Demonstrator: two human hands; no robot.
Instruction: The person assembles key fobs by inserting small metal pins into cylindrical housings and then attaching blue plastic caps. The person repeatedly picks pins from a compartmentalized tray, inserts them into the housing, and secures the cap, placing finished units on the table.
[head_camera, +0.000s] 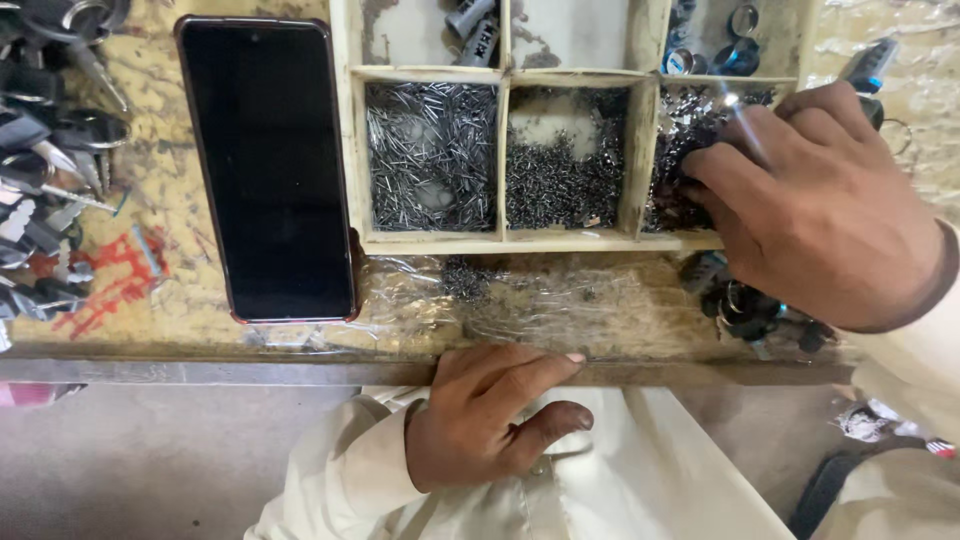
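A pale wooden compartment tray (500, 240) sits at the back of a worn bench. Its middle row holds thin metal pins (430, 150), small dark metal bits (560, 180) and more shiny bits on the right. My right hand (820, 210) reaches into the right compartment, fingertips down among the bits; whether it grips any is hidden. My left hand (490, 420) rests low against my lap near the bench edge, fingers curled around a small metal piece that barely shows under the thumb.
A dark smartphone (268, 165) lies screen-up left of the tray. A heap of keys (50, 150) fills the far left. Crinkled clear plastic (520, 300) with spilled bits lies before the tray. More keys and rings (750, 305) sit under my right wrist.
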